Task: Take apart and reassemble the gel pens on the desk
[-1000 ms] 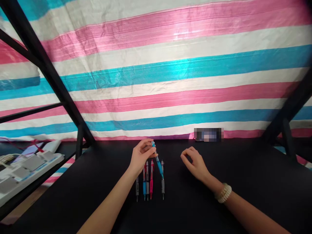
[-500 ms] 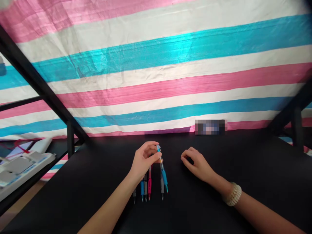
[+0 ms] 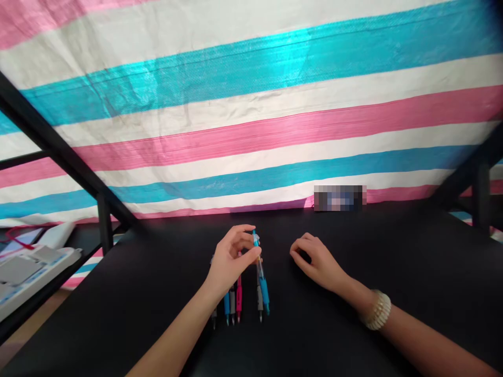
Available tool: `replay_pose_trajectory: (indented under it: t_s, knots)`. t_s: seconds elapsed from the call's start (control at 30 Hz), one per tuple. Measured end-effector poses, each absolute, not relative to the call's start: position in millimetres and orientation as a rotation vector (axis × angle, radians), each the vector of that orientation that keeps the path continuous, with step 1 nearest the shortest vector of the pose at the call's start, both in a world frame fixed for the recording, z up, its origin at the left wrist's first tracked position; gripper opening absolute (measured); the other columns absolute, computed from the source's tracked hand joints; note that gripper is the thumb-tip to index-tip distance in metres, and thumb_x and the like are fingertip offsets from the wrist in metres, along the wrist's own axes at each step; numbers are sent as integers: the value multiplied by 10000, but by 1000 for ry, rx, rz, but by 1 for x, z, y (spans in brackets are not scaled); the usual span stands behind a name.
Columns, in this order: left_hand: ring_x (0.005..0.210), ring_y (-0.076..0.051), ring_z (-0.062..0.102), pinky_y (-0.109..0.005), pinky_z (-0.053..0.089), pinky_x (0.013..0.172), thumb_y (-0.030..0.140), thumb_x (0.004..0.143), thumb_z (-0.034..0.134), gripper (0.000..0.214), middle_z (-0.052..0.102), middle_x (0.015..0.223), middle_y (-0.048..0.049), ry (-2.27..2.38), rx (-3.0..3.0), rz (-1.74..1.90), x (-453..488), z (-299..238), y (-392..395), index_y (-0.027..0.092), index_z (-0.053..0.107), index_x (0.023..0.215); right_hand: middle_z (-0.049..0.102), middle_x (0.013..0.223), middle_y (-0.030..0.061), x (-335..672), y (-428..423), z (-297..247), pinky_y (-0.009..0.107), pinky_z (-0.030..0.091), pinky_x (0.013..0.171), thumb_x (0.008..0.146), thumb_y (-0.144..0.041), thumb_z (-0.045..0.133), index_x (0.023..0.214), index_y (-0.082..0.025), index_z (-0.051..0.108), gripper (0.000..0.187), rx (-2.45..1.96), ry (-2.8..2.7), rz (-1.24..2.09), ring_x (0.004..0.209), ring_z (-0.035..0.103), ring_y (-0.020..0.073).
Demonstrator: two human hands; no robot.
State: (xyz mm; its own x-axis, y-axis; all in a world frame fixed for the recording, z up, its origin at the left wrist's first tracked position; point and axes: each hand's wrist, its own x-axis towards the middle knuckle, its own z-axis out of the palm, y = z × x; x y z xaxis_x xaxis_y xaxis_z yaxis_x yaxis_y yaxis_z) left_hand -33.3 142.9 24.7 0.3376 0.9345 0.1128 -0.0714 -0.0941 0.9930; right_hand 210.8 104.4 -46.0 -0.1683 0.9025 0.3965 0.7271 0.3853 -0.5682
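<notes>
My left hand [image 3: 234,255] pinches a light-blue pen [image 3: 263,293] near its upper end, with the tip pointing toward me. Just left of that pen lies a grey pen [image 3: 260,305], partly covered by my fingers. Below my left wrist a row of pens rests on the black table: a pink pen [image 3: 239,296], a grey one [image 3: 232,303], a blue one [image 3: 227,306] and a dark one [image 3: 214,317]. Their upper parts are hidden by the hand. My right hand [image 3: 316,262] rests on the table to the right, fingers curled, with nothing visible in them.
The black table [image 3: 314,335] backs onto a striped plastic sheet [image 3: 236,136]. A blurred-out dark object [image 3: 338,199] stands at the rear edge. On the left, a white power strip [image 3: 35,277] sits beyond a black metal frame [image 3: 104,222]; another bar [image 3: 480,193] rises at right.
The light-blue pen's tip has dropped slightly, and more of its upper end shows above my left fingers. The view has shifted a little. My right hand stays in nearly the same place.
</notes>
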Motion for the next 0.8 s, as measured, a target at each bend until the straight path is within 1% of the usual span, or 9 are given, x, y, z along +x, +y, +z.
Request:
replay_pose_trajectory:
  t_s: [0.07,0.2,0.27,0.37,0.5,0.57,0.7,0.8]
  knots:
    - [731,-144,666,-287,630,632,243,793,820,404,674,892,2,854,1421,1002,-34,25,142,211,664,1164,700,832,35,211,104,-46,395,441,794,975,-127,567,815,-230,589,191,-1399,-1953,320,858,645,247]
    - [798,-177,683,-272,594,635,243,804,783,394,668,879,-7,868,1606,903,-34,21,142,206,650,1173,698,821,35,210,104,-45,394,440,790,969,-123,570,809,-230,596,195,-1406,-1954,310,853,647,246]
    - [798,-175,686,-273,584,652,255,819,765,384,672,905,-12,905,1726,878,-34,17,144,209,655,1185,701,825,36,210,104,-46,392,441,790,965,-122,574,809,-230,600,192,-1410,-1954,307,856,648,246]
    - [815,-194,696,-334,603,731,261,859,706,361,707,967,-35,980,1979,833,-35,12,147,220,670,1216,706,823,35,210,105,-46,397,442,801,961,-127,586,808,-230,600,186,-1420,-1949,310,858,653,245]
    - [1044,-292,685,-457,566,927,219,828,721,361,787,980,-55,1021,2213,750,-34,8,153,255,717,1187,701,820,35,210,104,-45,406,444,814,962,-134,591,804,-229,600,184,-1425,-1941,321,857,652,242]
    - [1093,-319,676,-505,536,986,216,804,748,362,804,1023,-69,1023,2251,713,-33,5,155,256,739,1163,702,822,36,210,104,-45,407,446,814,960,-133,591,802,-230,600,185,-1424,-1942,324,862,651,243]
    - [1109,-352,663,-550,505,1005,228,761,790,320,804,1123,-96,1031,2347,663,-31,-1,158,244,778,1081,709,810,31,210,104,-45,406,453,818,958,-135,592,802,-234,602,185,-1420,-1945,321,854,649,238]
    - [1092,-349,663,-544,501,995,196,761,771,291,798,1128,-99,1031,2405,670,-32,-2,161,235,785,1049,707,799,28,211,105,-45,403,456,821,954,-132,589,792,-235,602,192,-1413,-1947,319,850,649,236]
